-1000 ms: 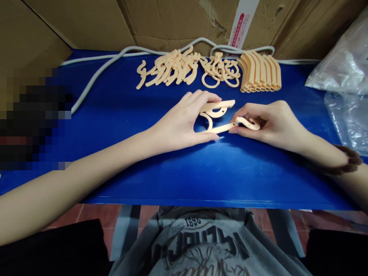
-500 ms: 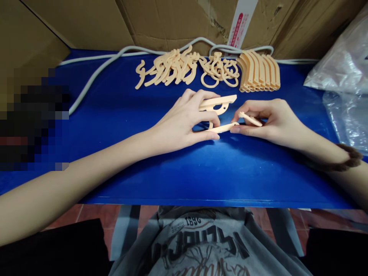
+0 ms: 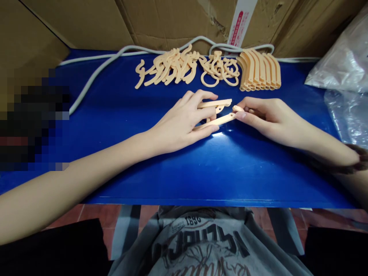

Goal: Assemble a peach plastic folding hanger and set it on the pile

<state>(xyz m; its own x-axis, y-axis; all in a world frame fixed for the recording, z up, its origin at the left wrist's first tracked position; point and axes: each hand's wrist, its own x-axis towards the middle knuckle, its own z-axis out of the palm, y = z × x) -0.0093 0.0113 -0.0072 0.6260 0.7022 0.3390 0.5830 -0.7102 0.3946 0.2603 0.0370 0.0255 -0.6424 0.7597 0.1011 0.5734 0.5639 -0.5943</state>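
My left hand (image 3: 188,120) is closed around cream plastic hanger pieces. One long hanger arm (image 3: 221,120) lies between thumb and fingers, its holed tip pointing right. A second long arm (image 3: 216,103) sticks out above it, with a curved piece (image 3: 219,109) partly showing between the two. Thumb and fingers of my right hand (image 3: 264,115) pinch a small cream hanger piece (image 3: 237,109), mostly hidden by the fingers. Its end is at the tip of the lower arm; whether they are joined I cannot tell. Both hands are just above the blue table (image 3: 184,172).
Behind my hands lie a pile of curved cream pieces (image 3: 172,67), a heap of ringed pieces (image 3: 220,71) and a stacked row of long arms (image 3: 260,71). A white cable (image 3: 100,73) runs along cardboard (image 3: 178,23). Clear plastic bags (image 3: 342,61) sit at right.
My right hand has turned and come nearer the left, bringing its small piece to the lower arm's tip. The pieces in my left hand have tilted, with the lower arm's tip higher.
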